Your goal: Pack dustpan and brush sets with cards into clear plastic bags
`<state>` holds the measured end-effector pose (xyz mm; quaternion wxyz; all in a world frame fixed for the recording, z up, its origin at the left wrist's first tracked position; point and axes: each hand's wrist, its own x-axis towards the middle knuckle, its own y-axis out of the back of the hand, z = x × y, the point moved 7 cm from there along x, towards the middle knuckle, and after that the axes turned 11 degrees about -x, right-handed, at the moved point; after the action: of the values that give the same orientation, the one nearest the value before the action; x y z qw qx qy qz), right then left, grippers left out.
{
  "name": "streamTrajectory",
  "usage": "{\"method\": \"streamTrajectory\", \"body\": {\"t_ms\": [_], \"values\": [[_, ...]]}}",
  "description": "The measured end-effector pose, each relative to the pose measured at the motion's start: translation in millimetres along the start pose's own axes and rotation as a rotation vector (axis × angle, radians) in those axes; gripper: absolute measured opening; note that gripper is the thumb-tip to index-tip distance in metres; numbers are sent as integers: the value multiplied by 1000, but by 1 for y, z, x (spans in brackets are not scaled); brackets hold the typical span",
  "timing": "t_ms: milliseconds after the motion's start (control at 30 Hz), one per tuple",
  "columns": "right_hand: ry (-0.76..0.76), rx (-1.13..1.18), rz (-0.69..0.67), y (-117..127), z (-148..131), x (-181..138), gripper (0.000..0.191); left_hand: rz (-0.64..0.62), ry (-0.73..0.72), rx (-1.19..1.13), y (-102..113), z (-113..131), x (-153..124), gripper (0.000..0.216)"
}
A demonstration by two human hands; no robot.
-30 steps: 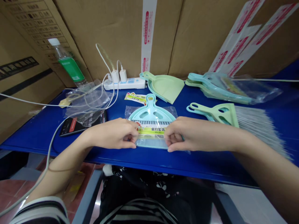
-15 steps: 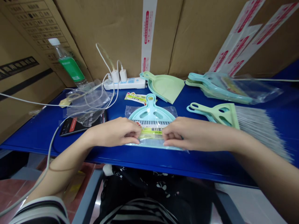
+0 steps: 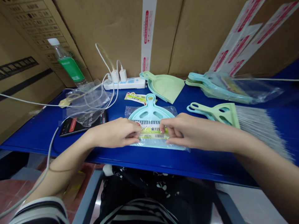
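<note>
A light blue brush and dustpan set in a clear plastic bag (image 3: 151, 115) lies on the blue table (image 3: 163, 160) in front of me, handle pointing away. Across its near end runs a yellow-green label card (image 3: 153, 132). My left hand (image 3: 115, 133) is curled and pinches the left end of the bag and card. My right hand (image 3: 184, 131) is also curled, its fingertips pressing on the right part of the card.
Green dustpans (image 3: 167, 87) lie behind the bag, and more bagged sets (image 3: 224, 88) at back right. A green hand brush (image 3: 233, 116) with grey bristles lies right. Left are a phone (image 3: 74, 124), loose plastic bags (image 3: 87, 99), a power strip (image 3: 126, 83), cables and a bottle (image 3: 68, 63). Cardboard boxes form the back wall.
My right hand has slid left along the label card toward my left hand, which shifted slightly right. The bagged set stays in place.
</note>
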<state>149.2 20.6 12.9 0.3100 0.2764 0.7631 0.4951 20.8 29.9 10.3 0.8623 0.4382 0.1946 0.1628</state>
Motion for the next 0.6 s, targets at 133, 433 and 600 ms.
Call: {"method": "streamTrajectory", "body": {"t_ms": [133, 433, 600], "values": [[-14, -41, 24, 1, 1, -1, 15, 0, -6, -1, -1, 0, 0, 24], [-75, -136, 25, 1, 9, 3, 11, 12, -1, -9, 0, -1, 0, 21], [-68, -109, 14, 1, 6, 4, 10, 37, 5, -27, 2, -1, 0, 16]]}}
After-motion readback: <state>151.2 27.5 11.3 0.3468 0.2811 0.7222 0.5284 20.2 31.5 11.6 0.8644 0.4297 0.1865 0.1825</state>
